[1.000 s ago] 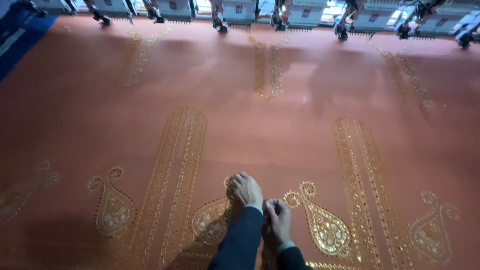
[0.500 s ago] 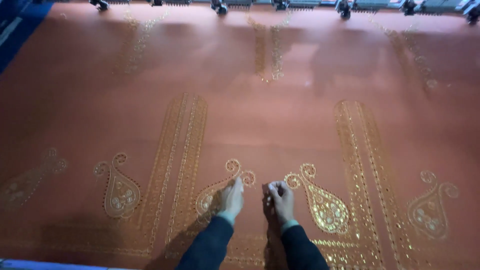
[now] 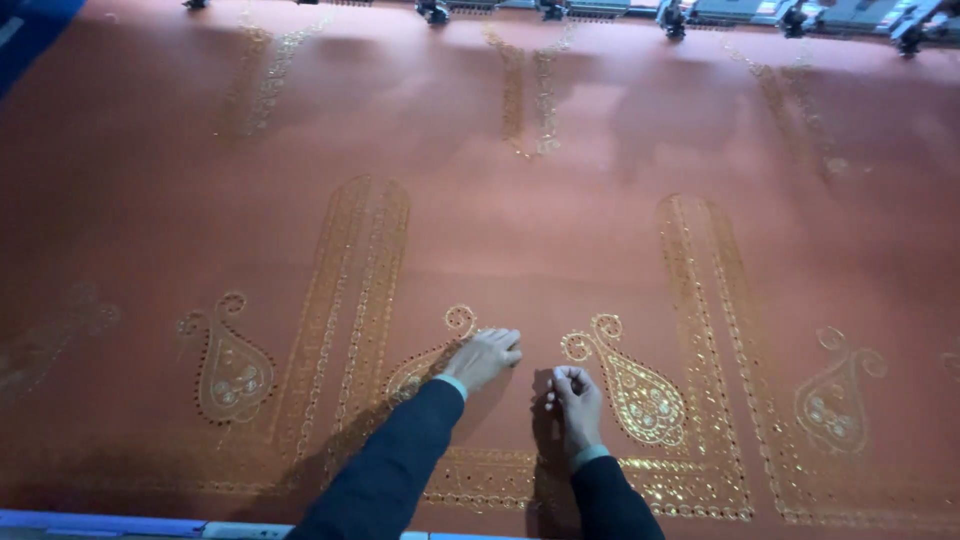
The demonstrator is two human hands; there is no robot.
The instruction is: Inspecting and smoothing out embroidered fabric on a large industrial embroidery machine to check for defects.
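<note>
my left hand (image 3: pixel 484 357) lies flat, fingers spread, on the rust-red cloth with gold paisley embroidery (image 3: pixel 560 250); my right hand (image 3: pixel 577 395), just beside it, pinches shut, contents unclear. nearby motifs look finished.

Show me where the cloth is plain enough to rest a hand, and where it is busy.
Plain cloth lies between the two long gold bands, beyond the left hand and the right hand. It is busiest at the near edge, with paisley motifs beside both hands and the bottom border.
</note>
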